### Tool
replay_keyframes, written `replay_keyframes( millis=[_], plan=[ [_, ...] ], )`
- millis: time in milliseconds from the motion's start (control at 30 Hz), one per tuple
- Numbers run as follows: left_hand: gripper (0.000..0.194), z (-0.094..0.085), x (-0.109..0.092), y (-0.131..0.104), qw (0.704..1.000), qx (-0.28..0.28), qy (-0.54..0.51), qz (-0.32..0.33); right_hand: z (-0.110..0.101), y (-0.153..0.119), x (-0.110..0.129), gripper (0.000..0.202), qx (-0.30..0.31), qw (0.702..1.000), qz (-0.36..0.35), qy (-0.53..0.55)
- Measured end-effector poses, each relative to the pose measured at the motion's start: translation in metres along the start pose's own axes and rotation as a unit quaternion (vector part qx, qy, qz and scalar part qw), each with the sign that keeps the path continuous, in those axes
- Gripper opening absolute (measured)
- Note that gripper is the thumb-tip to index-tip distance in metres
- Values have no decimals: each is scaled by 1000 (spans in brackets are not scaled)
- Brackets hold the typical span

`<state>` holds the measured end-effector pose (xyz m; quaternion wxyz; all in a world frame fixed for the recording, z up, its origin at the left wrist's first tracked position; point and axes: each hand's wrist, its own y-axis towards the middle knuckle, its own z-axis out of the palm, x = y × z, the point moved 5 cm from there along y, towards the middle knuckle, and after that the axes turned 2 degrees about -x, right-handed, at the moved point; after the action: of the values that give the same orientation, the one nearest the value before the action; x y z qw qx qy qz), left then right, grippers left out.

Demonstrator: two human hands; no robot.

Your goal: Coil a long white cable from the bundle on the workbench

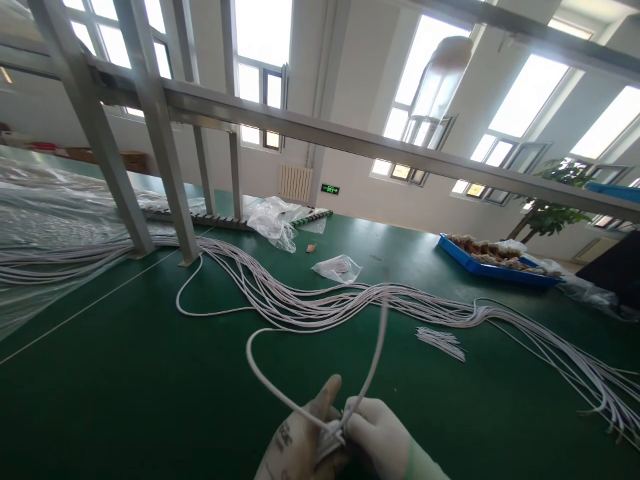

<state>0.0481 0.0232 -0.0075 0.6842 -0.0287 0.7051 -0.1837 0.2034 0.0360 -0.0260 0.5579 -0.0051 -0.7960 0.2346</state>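
Note:
Both hands wear pale gloves and meet low in the middle of the head view. My left hand (296,443), its thumb pointing up, is closed round a white cable (283,395) and some short white pieces (330,437). My right hand (377,433) pinches the cable close beside it, fingertips partly hidden. From the hands one stretch of cable curves up to the left, the other rises to the right, slightly blurred. Beyond lies a long wavy bundle of white cables (320,308) across the green table (165,387). Right of the hands rests a small pile of thin white strips (441,343).
A metal frame (165,153) stands on the table at left, its rail crossing overhead. Clear plastic sheeting (55,213) covers the left side. Behind the bundle lie a small plastic bag (338,268), crumpled plastic (274,219) and a filled blue tray (500,268).

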Motion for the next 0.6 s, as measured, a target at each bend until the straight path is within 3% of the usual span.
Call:
replay_keyframes(
  millis=[67,133,267,467,600],
  plan=[
    [86,-5,3,2,999,-7,-25,-35,-5,-6,12,33,3,999,-41,-7],
    [97,-8,4,2,993,6,-96,-75,-16,-14,29,39,-19,990,-130,-51],
    [111,-6,-6,0,963,62,-240,-103,-26,-22,50,41,-25,937,-283,-205],
    [112,-2,-15,-8,951,94,-258,-143,-23,-24,63,46,17,877,-351,-328],
    [101,-3,-18,-12,934,116,-308,-141,-23,-34,75,34,58,873,-343,-341]
  ],
)
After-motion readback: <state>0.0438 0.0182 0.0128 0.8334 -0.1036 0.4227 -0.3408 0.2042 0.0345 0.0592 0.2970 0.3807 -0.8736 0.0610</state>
